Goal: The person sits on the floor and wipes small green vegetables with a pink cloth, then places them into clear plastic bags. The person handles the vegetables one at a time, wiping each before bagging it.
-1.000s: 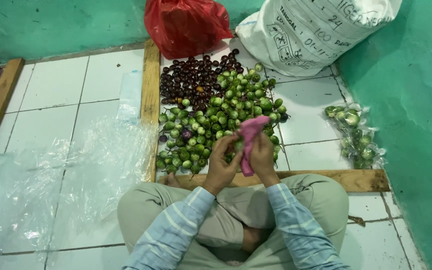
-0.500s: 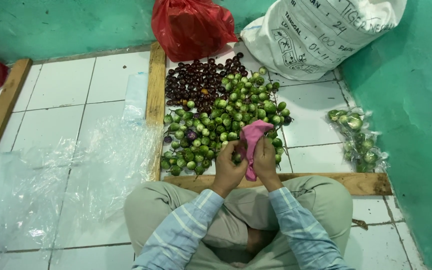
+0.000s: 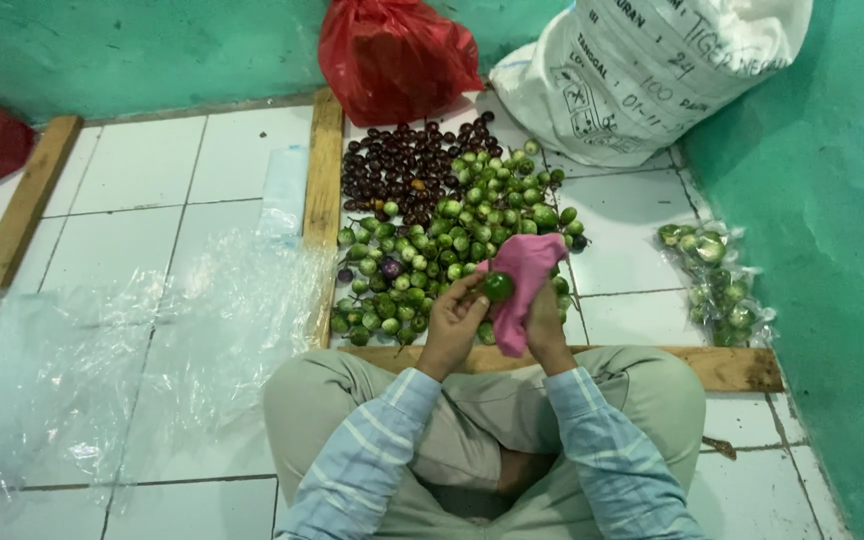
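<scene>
White floor tiles (image 3: 122, 200) with dark grout lines are seen from above, bordered by teal-green painted walls (image 3: 812, 250) at the top and along the right side. Wooden slats (image 3: 324, 170) are laid on the tiles as low frames, 1 running upward beside the produce, 1 lying across just in front of the crossed legs, and another at the far left. Inside the frame a heap of small round green eggplants (image 3: 452, 240) is spread, with a patch of dark purple ones (image 3: 402, 170) behind it. A red plastic bag (image 3: 392, 55) and a large white sack (image 3: 642, 75) are leaned against the far wall, and a second red bag is glimpsed at the left edge. Clear plastic sheeting (image 3: 102, 350) is crumpled over the tiles at the left, and a clear bag of green eggplants (image 3: 717, 285) lies near the right wall. Nothing is placed between the camera and the hands. The left hand (image 3: 452, 320) is closed by its fingertips around a single green eggplant (image 3: 498, 287), held just above the near edge of the heap. The right hand (image 3: 544, 325) is clamped on a pink cloth (image 3: 524, 280), which is pressed against that eggplant. Both forearms, in striped light-blue sleeves, are extended forward over the knees.
</scene>
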